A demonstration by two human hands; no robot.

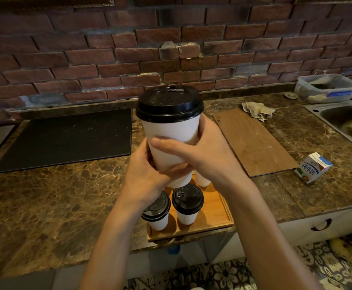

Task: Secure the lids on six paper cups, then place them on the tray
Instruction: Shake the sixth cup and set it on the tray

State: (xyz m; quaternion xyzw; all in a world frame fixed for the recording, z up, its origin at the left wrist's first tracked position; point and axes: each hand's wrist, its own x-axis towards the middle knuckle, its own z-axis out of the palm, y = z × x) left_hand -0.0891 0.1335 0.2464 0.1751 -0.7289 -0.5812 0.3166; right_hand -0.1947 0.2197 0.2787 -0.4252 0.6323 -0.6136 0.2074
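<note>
Red brick wall behind a brown marbled stone counter (45, 195). Both hands hold a tall white paper cup (171, 132) with a black plastic lid (169, 103) in the air above a shallow wooden tray (214, 212) at the counter's front edge. The left hand (148, 176) and right hand (208, 155) wrap its lower half. Two lidded white cups (187, 206) stand on the tray, a third cup (203, 181) mostly hidden. Lowering carelessly could topple them; a hard squeeze might pop the lid
</note>
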